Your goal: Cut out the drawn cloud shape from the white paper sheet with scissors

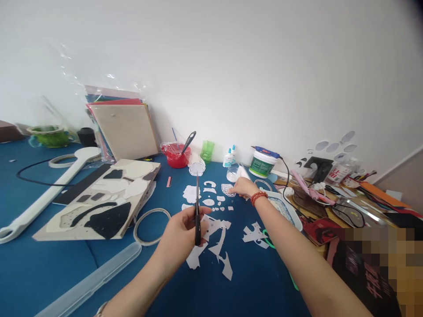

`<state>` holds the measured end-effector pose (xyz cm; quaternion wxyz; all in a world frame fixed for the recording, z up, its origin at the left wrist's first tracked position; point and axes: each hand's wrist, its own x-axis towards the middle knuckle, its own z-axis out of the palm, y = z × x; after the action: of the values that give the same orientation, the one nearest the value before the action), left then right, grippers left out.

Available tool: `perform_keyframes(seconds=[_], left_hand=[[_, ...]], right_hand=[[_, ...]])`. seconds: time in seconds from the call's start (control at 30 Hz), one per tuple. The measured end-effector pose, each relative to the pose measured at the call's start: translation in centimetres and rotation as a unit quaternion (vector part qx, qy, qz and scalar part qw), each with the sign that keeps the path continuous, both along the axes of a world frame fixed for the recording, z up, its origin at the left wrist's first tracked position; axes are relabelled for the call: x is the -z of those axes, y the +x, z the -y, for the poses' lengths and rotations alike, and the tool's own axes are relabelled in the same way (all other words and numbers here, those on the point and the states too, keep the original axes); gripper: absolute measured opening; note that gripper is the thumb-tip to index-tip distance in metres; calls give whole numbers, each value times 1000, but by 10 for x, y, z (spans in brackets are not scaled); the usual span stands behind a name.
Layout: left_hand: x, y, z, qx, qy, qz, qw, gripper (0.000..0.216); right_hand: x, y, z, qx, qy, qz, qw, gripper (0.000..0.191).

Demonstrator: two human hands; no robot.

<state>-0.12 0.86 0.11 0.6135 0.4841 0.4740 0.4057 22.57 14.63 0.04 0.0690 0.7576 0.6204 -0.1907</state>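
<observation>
My left hand [185, 231] is closed around black-handled scissors [197, 211], seen edge-on with the blades pointing away from me. Farther forward and to the right, my right hand [245, 188] pinches the edge of a white paper cutout with drawn lines [227, 189] at the table surface. Several small white paper pieces [209, 202] lie in rows between the hands, beside a larger scalloped cutout [191, 193]. Curved paper scraps [218, 240] spread below and right of my left hand, and more offcuts [255, 234] lie near my right forearm.
Left are a board with black and cream shapes [112, 185], a tape ring [140, 224] and a clear plastic case [99, 277]. Behind stand a red pot [176, 157], glue bottles [228, 158] and a white-green tub [262, 165]. Right, a tray [295, 215] adjoins cluttered tools.
</observation>
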Motion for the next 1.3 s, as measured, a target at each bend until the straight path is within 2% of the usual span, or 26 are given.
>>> perform_keyframes(seconds=[0.2,0.3,0.4,0.5,0.57,0.67,0.87,1.03,1.3], left_hand=[[10,7,9,146,-15,4,989,30],[13,9,13,161,-16,16,987,30],[13,9,11,129,-22,20,991,32],[10,7,6,68,-23,14,997,29],[6,3,1,19,-15,12,1000,27],[-1,-7,-8,-56,12,17,998,31],[-6,-28,-26,-194,80,51,976,43],[-5,-29,-28,-204,98,59,972,44],[-8,-28,-27,-200,97,59,973,43]], right_hand=[[1,-4,10,8,119,9,993,30],[-2,-11,25,-10,172,-42,984,26],[-7,-17,49,-74,168,-152,971,20],[-8,-20,77,-134,133,-269,944,28],[-4,-19,92,-143,144,-321,925,31],[5,-9,104,-111,226,-356,900,32],[17,17,107,-26,370,-387,845,36],[18,22,109,6,434,-410,802,36],[19,30,111,1,475,-403,782,31]])
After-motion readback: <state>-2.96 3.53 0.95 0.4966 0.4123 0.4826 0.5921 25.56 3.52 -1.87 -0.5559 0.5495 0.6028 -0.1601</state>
